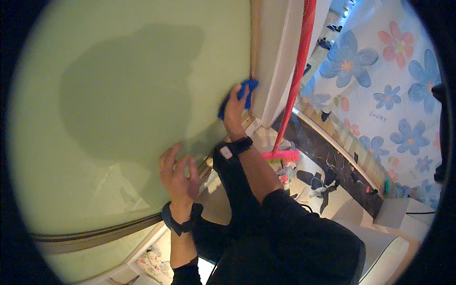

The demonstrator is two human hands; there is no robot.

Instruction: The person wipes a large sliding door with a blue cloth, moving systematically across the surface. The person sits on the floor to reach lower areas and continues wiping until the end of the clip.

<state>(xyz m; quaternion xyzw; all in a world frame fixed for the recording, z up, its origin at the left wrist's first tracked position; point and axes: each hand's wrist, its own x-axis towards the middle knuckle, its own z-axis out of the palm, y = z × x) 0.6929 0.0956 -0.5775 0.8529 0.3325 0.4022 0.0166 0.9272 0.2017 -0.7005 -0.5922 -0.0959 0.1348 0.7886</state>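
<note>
A blue cloth (249, 86) is pressed by my right hand (235, 110) to the pale green panel (142, 117), close to its right edge. That hand partly hides the cloth. My left hand (180, 174) rests on or just off the panel, lower and to the left, with its fingers apart and nothing in them. Dark bands circle both wrists. The panel looks smooth and bears the shadow of a head and hands. A brown frame strip (107, 229) runs along its lower edge.
Right of the panel, a broom with a red handle (295, 78) leans by the white door frame (272, 64), its pink head (285, 155) on the floor. Dark scraps (320, 181) litter the floor. A flower-patterned curtain (381, 92) hangs at the right.
</note>
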